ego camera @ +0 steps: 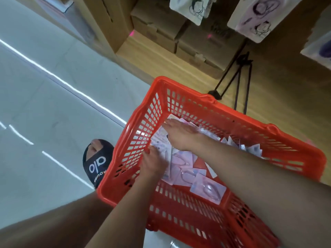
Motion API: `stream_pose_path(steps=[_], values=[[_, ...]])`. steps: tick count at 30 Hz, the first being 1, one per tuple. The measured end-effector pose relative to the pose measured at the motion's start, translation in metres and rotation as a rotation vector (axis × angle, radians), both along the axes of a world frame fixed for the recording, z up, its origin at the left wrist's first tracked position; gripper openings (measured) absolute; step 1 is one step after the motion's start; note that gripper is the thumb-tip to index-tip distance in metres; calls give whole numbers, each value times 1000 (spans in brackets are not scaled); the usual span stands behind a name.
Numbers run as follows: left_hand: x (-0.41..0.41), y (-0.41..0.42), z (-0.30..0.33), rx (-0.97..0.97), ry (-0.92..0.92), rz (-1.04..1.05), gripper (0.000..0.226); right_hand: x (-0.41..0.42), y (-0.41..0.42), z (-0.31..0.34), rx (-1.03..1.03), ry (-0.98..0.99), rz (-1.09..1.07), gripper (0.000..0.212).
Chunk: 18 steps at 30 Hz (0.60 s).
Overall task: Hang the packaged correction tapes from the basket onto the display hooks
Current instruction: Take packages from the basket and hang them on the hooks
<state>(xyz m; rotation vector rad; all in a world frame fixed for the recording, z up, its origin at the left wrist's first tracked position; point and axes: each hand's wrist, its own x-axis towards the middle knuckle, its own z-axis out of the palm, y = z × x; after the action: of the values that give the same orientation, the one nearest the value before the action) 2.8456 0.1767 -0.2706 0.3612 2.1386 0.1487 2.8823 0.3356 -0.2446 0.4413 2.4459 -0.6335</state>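
A red plastic basket (188,208) stands on the floor with several pink-and-white packaged correction tapes (207,189) lying loose in its bottom. Both my hands are inside it at the left end. My left hand (154,161) has its fingers curled down onto a packet by the basket's left wall. My right hand (180,135) lies flat with straight fingers on top of the packets at the far left corner. No display hooks are in view.
Cardboard boxes (161,27) are stacked on a wooden base beyond the basket. Hanging packaged goods (256,17) show at the top right. A black metal stand (240,76) leans behind the basket. My foot in a black slipper (97,161) is left of the basket on pale tile.
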Motion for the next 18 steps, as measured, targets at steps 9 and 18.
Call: stream_pose_path(steps=[9, 18], values=[[-5, 2, 1, 63, -9, 111, 70, -14, 15, -23, 75, -219, 119, 63], [-16, -3, 2, 46, -115, 109, 83, -20, 1, 2, 87, -194, 239, 77]])
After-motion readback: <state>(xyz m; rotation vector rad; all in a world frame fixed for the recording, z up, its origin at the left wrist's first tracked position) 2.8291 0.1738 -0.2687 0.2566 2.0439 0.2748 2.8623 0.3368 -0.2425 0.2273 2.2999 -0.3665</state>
